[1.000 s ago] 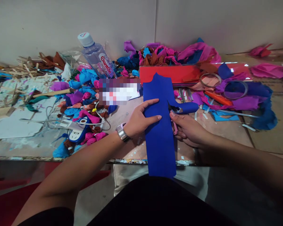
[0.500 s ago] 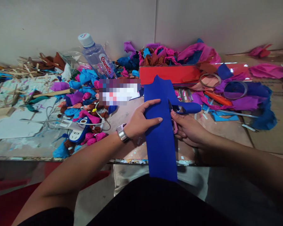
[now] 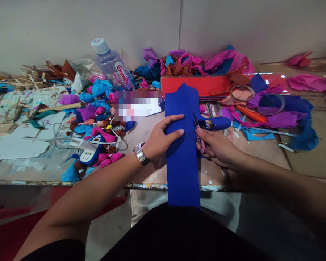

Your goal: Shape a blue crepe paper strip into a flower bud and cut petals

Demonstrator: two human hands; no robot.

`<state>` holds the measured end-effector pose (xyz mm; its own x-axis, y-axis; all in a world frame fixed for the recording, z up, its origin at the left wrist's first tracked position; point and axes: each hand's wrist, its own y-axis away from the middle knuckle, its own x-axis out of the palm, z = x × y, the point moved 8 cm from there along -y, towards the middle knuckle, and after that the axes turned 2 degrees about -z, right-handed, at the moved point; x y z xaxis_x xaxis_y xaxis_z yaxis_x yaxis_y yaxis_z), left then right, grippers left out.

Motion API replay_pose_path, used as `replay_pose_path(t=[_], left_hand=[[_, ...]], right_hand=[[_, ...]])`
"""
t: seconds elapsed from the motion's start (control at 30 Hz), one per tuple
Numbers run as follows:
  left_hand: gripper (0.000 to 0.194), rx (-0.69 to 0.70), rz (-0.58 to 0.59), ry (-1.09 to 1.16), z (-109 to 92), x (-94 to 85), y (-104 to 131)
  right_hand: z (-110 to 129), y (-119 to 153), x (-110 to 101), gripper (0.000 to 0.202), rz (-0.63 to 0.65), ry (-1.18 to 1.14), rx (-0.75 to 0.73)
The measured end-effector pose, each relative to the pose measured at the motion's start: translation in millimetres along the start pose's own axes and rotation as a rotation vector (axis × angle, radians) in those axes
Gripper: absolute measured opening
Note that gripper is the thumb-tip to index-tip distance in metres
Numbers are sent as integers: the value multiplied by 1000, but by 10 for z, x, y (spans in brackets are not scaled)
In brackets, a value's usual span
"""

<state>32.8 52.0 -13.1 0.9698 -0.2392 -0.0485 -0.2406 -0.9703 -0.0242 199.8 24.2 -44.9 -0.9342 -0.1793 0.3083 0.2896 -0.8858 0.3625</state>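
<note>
A long blue sheet (image 3: 182, 163) lies over the table and hangs past its front edge. My left hand (image 3: 163, 137) rests at its left side, forefinger and thumb spread apart on top of it; the other fingers are hidden. My right hand (image 3: 216, 145) is closed around pink-handled scissors (image 3: 201, 140) at the sheet's right edge. Their dark blades point up along that edge. A partly cut blue flap (image 3: 220, 123) curls out to the right, just beyond the scissors.
Crumpled coloured pieces, a bottle (image 3: 114, 69) and a power strip (image 3: 89, 150) with a cable crowd the left. Behind the sheet lies a red pack (image 3: 192, 86). Tape rings (image 3: 242, 93) sit on scraps at right; wooden sticks (image 3: 29, 78) at far left.
The sheet's lower end has shifted slightly left. The scissors have tilted and moved a little left, and the blue flap beside them has changed shape.
</note>
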Motion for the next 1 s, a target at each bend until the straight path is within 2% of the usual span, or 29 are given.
replay_pose_path(t=[0.13, 0.27, 0.53, 1.0], left_hand=[[40, 81, -87, -64, -55, -87, -25], [36, 121, -115, -117, -82, -123, -39], [46, 26, -71, -44, 4, -78, -36], [56, 70, -63, -76, -17, -82, -32]], right_hand=[[-7, 21, 36, 54, 23, 8, 9], [-30, 37, 60, 53, 50, 7, 13], [-59, 53, 77, 54, 60, -3, 38], [-52, 50, 77, 48, 47, 17, 27]])
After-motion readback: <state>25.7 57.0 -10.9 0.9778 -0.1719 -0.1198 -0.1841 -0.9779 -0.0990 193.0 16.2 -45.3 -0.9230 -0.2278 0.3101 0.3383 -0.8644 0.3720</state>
